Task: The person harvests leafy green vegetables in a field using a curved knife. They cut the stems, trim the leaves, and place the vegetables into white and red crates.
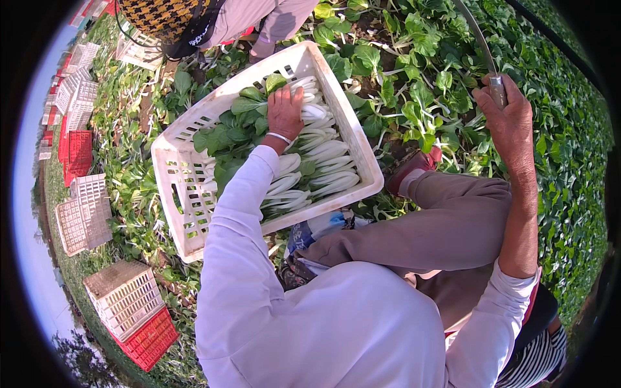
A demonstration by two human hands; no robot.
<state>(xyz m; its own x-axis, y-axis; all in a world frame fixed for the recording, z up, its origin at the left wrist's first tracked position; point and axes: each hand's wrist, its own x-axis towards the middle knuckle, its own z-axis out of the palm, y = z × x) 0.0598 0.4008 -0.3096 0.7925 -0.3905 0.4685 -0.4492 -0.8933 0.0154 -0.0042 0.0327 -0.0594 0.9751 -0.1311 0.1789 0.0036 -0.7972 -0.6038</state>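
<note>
My left hand [285, 114], with a white bracelet on the wrist, reaches into a white plastic crate [366, 145]. Its fingers curl over a bok choy [250, 103] whose leaves stick out to the left; the part under the palm is hidden. Bok choy stalks [335, 179] lie in rows in the crate, white bases mostly to the right and leaves to the left. Raised over the plants on the right, my right hand [507, 114] grips the handle of a sickle [478, 36]. Its curved blade points away and runs out of view at the top.
Past the crate another person [262, 17] crouches, wearing a houndstooth-patterned garment. Bok choy plants [417, 106] grow ahead and to the right. Stacked white crates [123, 296] and red crates [148, 339] stand along the left. A blue and white bag [315, 230] lies by my leg. Behind me striped cloth [536, 359] shows.
</note>
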